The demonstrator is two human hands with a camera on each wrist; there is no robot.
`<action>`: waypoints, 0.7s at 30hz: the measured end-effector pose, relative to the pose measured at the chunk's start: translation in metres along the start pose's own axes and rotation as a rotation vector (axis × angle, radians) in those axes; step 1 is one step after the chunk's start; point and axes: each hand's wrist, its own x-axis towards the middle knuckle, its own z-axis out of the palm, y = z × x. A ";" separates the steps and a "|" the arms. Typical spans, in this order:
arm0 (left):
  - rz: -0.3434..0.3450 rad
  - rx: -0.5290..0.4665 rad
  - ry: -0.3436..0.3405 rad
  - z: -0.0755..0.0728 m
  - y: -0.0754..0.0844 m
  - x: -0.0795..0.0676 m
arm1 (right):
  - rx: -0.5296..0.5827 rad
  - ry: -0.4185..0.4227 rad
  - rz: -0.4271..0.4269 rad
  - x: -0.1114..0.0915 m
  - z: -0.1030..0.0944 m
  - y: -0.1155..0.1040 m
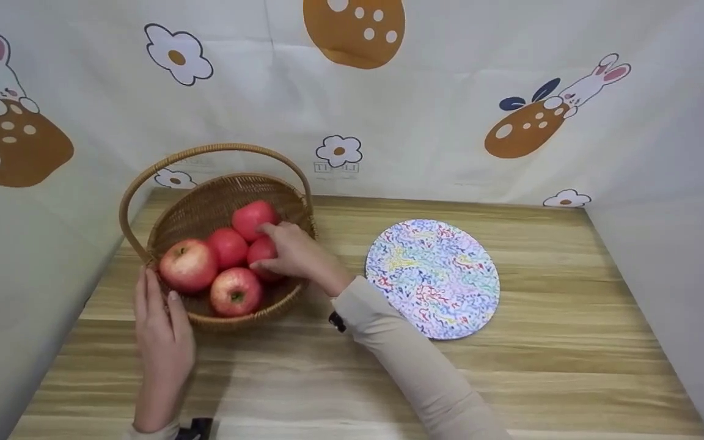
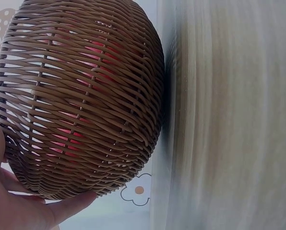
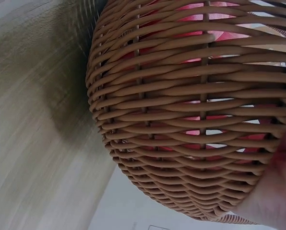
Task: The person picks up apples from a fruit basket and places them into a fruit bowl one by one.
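Note:
A brown wicker basket [image 1: 230, 322] with an arched handle [image 1: 217, 148] holds several red apples, two of them paler and streaked at the front. My right hand [image 1: 297, 253] reaches over the basket's right rim, thumb and fingers around a red apple [image 1: 262, 253] that it partly hides. Another red apple [image 1: 255, 220] lies just behind those fingers. Against the basket's left side rests my left hand [image 1: 165, 333], its fingers straight along the outer wall. The left wrist view shows that hand [image 2: 23, 211] touching the woven wall [image 2: 85, 105]. In the right wrist view, the weave hides most of the apples.
To the right of the basket, a round, multicoloured patterned board [image 1: 431, 278] lies flat on the wood-grain table [image 1: 547, 342]. Pale cloth walls [image 1: 437, 122] printed with rabbits and flowers enclose the table at the back and both sides.

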 end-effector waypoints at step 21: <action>0.002 0.013 -0.017 -0.001 0.003 -0.001 | 0.129 -0.049 -0.034 0.018 0.010 0.010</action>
